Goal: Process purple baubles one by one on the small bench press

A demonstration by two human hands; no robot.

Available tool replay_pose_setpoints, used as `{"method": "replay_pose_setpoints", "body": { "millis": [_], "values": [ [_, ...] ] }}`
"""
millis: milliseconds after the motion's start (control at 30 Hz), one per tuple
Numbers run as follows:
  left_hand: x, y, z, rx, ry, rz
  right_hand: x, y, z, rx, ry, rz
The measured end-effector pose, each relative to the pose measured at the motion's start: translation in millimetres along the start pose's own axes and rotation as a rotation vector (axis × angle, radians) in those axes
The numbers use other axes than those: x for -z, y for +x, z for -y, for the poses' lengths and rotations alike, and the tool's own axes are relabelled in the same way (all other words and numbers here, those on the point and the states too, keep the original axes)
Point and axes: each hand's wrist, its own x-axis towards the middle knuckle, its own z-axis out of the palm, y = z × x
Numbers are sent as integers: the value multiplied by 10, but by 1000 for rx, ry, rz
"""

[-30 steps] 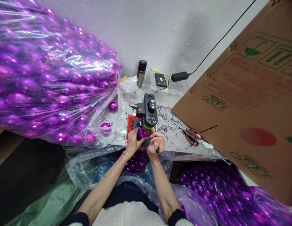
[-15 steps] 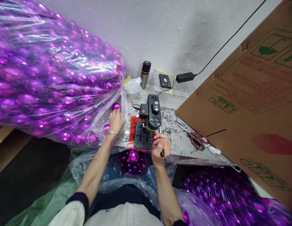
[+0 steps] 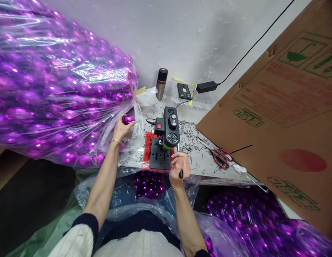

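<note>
My left hand is closed around a shiny purple faceted bauble, thumb along its right side, at the mouth of the big clear bag. Fingers wrapped, my right hand grips the lever handle of a small black bench press; the handle's black end pokes out below the fist. A slotted black base plate stands under the press head on a red mat. Below the table edge, many purple baubles lie in an open clear bag over my lap.
A huge bag of purple baubles fills the left. Behind the press stand a flask, a black phone-like slab and a power adapter. Red-handled scissors lie near a large cardboard box. Black clippings litter the tabletop.
My left hand has moved left and up and taken hold of a bauble. The larger bright bauble above the lap bag's heap no longer shows there. My right hand stays on the lever.
</note>
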Motion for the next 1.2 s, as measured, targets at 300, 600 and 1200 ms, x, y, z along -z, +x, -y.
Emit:
{"method": "replay_pose_setpoints", "body": {
  "millis": [300, 600, 1200],
  "values": [
    [-188, -1296, 161, 78, -709, 380, 31, 289, 190, -141, 52, 22],
    [-425, -1604, 346, 411, -861, 476, 73, 327, 203, -113, 44, 69],
    [-608, -1522, 404, 363, -854, 380, 80, 418, 262, -178, 15, 96]
  ]
}}
